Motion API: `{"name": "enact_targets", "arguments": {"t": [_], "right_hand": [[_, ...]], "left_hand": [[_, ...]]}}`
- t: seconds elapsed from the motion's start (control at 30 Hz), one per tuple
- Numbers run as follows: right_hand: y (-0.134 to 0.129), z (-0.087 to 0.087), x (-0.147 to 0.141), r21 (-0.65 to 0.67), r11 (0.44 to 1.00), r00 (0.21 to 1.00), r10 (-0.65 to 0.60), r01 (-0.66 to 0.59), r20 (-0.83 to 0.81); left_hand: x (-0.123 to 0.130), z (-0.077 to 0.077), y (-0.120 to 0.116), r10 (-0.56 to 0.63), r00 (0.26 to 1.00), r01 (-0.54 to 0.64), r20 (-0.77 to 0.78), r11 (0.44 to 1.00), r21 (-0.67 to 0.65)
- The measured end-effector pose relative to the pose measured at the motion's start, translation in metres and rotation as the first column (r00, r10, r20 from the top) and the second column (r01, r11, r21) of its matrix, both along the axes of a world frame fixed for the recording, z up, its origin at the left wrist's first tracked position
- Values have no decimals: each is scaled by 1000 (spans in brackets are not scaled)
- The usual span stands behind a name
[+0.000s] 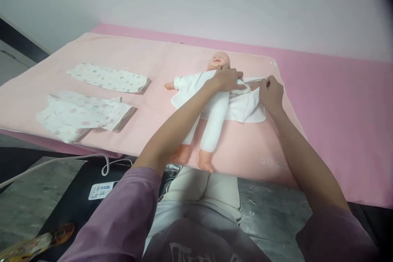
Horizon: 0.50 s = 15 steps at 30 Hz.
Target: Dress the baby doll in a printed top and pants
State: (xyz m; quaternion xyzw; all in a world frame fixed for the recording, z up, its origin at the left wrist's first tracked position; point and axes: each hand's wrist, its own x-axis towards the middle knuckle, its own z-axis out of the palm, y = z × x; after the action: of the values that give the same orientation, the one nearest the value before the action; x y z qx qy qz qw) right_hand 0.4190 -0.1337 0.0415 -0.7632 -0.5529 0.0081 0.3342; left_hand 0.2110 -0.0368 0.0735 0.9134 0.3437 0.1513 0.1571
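Note:
A baby doll (pixel 220 60) lies on its back, head toward the wall, in white leggings (pixel 212 131). A white baby shirt (pixel 192 86) covers its chest and one arm, with that doll hand showing at the left cuff. The shirt's other side is spread out to the right. My left hand (pixel 227 80) is at the doll's chest and shoulder, its fingers bent on the shirt's cloth. My right hand (pixel 272 95) is closed in a pinch on the shirt's sleeve side, pulling it taut. The doll's other arm is mostly hidden between my hands.
A folded patterned garment (pixel 107 77) and a second printed garment (pixel 82 112) lie left on the pink mat (pixel 147 55). The mat covers a pink table surface (pixel 337 123) against a wall. A white cable (pixel 76 156) hangs at the front left; a bottle-like object (pixel 37 245) is below.

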Motion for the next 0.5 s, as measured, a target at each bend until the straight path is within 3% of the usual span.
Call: {"name": "enact_targets", "arguments": {"t": [0.1, 0.17, 0.3, 0.4, 0.5], "right_hand": [[-8, 8, -8, -44, 997, 995, 72, -69, 64], [-15, 10, -7, -91, 991, 991, 104, -96, 86], [-25, 6, -13, -116, 983, 980, 154, -140, 129], [-15, 2, -45, -121, 978, 969, 189, -171, 161], [1, 3, -79, -108, 970, 963, 230, -216, 141]], "left_hand": [[18, -2, 2, 42, 999, -42, -25, 999, -3], [15, -3, 7, 29, 999, -28, 21, 999, -15], [-11, -5, 15, -168, 967, 179, 192, 983, -38], [-13, -9, 10, -173, 927, 195, 332, 980, -33], [-6, -7, -1, -136, 922, 148, 363, 989, -4]]}}
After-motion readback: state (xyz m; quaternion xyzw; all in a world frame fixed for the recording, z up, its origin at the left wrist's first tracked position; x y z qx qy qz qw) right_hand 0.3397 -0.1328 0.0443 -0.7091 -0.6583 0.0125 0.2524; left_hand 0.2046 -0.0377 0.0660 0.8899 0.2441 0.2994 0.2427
